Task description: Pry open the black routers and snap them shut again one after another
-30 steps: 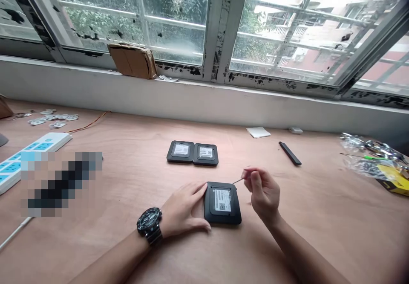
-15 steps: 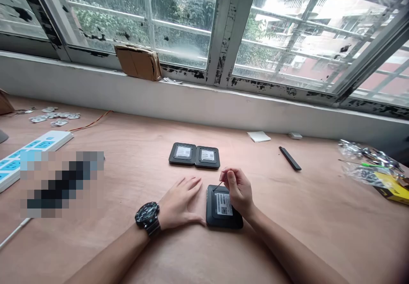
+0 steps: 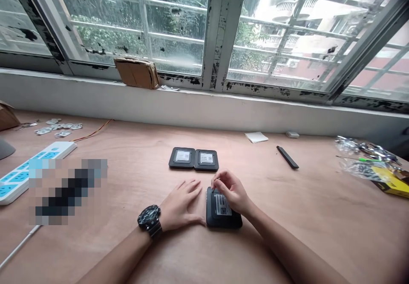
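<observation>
A black square device point(image 3: 225, 221) with a white printed label lies flat on the wooden table in front of me. Over its far edge, my right hand point(image 3: 232, 191) pinches a thin dark rod-like tool point(image 3: 214, 189) whose tip points down at the far left corner; the fingers hide most of it, and its exact kind is not clear. My left hand point(image 3: 182, 204) rests palm down with fingers spread, its thumb at the device's left edge, and holds nothing. Two similar black devices, a left one point(image 3: 172, 163) and a right one point(image 3: 207, 167), lie side by side farther back.
A white power strip point(image 3: 60, 148) and a pixelated dark object point(image 3: 68, 190) lie at left. Farther right are a white paper point(image 3: 256, 137), a black bar point(image 3: 288, 157), and plastic bags beside a yellow box point(image 3: 391, 182). A cardboard piece point(image 3: 136, 73) stands on the windowsill.
My right hand has shifted slightly left and tilted over the device's far left corner, with less of the thin tool showing. My left hand keeps its place. The camera view has tilted up slightly.
</observation>
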The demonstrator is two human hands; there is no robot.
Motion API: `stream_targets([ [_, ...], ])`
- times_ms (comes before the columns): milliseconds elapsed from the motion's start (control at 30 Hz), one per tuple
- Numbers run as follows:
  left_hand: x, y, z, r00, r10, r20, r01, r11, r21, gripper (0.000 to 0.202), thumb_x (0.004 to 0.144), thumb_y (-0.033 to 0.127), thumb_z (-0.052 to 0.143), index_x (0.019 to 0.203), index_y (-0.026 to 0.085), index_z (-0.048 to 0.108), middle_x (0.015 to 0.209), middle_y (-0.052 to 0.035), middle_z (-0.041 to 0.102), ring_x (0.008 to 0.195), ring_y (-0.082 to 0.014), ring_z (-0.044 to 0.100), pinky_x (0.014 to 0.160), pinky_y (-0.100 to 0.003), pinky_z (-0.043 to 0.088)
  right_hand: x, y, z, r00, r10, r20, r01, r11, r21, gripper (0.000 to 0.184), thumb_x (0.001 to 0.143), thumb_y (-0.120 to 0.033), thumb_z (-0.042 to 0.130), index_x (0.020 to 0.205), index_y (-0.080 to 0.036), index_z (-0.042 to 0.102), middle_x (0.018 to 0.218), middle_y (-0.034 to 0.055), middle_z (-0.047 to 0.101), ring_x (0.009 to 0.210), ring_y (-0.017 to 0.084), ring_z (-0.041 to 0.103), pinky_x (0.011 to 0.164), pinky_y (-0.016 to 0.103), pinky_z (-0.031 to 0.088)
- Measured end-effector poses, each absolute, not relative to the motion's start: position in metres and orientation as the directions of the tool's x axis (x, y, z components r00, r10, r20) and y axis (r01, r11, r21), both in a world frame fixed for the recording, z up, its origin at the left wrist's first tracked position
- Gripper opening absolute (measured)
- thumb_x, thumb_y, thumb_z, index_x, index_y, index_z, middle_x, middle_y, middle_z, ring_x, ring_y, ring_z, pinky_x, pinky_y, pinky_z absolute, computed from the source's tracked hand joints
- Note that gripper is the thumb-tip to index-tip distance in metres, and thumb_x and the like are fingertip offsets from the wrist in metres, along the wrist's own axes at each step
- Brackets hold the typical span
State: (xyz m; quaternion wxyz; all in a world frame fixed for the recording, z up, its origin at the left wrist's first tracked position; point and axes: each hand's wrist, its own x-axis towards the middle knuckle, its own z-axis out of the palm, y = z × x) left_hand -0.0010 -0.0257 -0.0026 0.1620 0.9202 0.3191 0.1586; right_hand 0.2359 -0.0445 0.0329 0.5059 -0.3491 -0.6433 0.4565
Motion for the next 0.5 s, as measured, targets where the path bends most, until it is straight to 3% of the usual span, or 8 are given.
stream_targets([
  [67, -0.0008, -0.0258, -0.0027, 0.746, 0.636, 0.199, 0.53, -0.747, 0.4, 0.102, 0.074, 0.083, 0.066, 0.151, 0.019, 0.046, 0.156, -0.0191, 0.044, 0.144, -0.0399, 0.04, 0.12, -0.059, 0.029, 0.2358, -0.0443, 0.0318, -0.228, 0.91, 0.348, 0.028, 0.363, -0.931, 0.025, 0.1, -0.046, 0.057, 0.104, -0.023, 0.067, 0.098, 0.0047, 0.061, 0.071, 0.014, 0.054, 0.061, 0.028, 0.045],
  [133, -0.0004, -0.0263, -0.0017, 0.747, 0.632, 0.208, 0.527, -0.753, 0.394, 0.1, 0.075, 0.082, 0.066, 0.15, 0.019, 0.047, 0.155, -0.0189, 0.044, 0.144, -0.0401, 0.039, 0.119, -0.06, 0.029, 0.235, -0.0433, 0.0323, -0.211, 0.915, 0.343, 0.019, 0.354, -0.935, 0.033, 0.103, -0.048, 0.049, 0.118, -0.025, 0.067, 0.1, 0.0042, 0.058, 0.063, 0.012, 0.048, 0.056, 0.027, 0.042],
  [233, 0.0008, -0.0274, 0.0019, 0.751, 0.624, 0.215, 0.523, -0.761, 0.382, 0.099, 0.075, 0.081, 0.067, 0.148, 0.017, 0.05, 0.154, -0.0201, 0.046, 0.143, -0.0405, 0.041, 0.118, -0.06, 0.031, 0.2333, -0.0405, 0.0335, -0.199, 0.924, 0.327, -0.062, 0.322, -0.945, 0.042, 0.105, -0.051, 0.042, 0.138, -0.027, 0.055, 0.088, 0.0006, 0.057, 0.055, 0.011, 0.04, 0.052, 0.026, 0.039],
  [300, 0.0022, -0.0279, 0.0048, 0.751, 0.618, 0.234, 0.513, -0.768, 0.383, 0.096, 0.074, 0.08, 0.069, 0.145, 0.017, 0.054, 0.151, -0.0199, 0.05, 0.14, -0.0401, 0.044, 0.117, -0.059, 0.033, 0.2331, -0.0384, 0.0339, -0.202, 0.917, 0.344, -0.089, 0.333, -0.939, 0.041, 0.103, -0.052, 0.046, 0.134, -0.026, 0.053, 0.085, -0.0003, 0.059, 0.055, 0.011, 0.04, 0.053, 0.026, 0.041],
  [433, 0.0056, -0.0278, 0.0063, 0.745, 0.597, 0.299, 0.469, -0.786, 0.402, 0.087, 0.074, 0.076, 0.073, 0.14, 0.021, 0.059, 0.144, -0.0166, 0.058, 0.136, -0.0377, 0.05, 0.115, -0.056, 0.038, 0.2375, -0.0353, 0.0349, -0.214, 0.902, 0.374, -0.022, 0.378, -0.926, 0.032, 0.098, -0.051, 0.057, 0.109, -0.022, 0.063, 0.088, 0.0018, 0.061, 0.058, 0.011, 0.045, 0.054, 0.025, 0.042],
  [500, 0.0064, -0.0271, 0.0046, 0.743, 0.593, 0.31, 0.46, -0.789, 0.408, 0.084, 0.074, 0.073, 0.075, 0.14, 0.022, 0.06, 0.143, -0.0157, 0.059, 0.136, -0.0367, 0.051, 0.115, -0.055, 0.039, 0.24, -0.0349, 0.0355, -0.228, 0.9, 0.371, -0.002, 0.381, -0.924, 0.034, 0.1, -0.051, 0.053, 0.11, -0.021, 0.067, 0.087, 0.0015, 0.06, 0.058, 0.01, 0.045, 0.053, 0.025, 0.042],
])
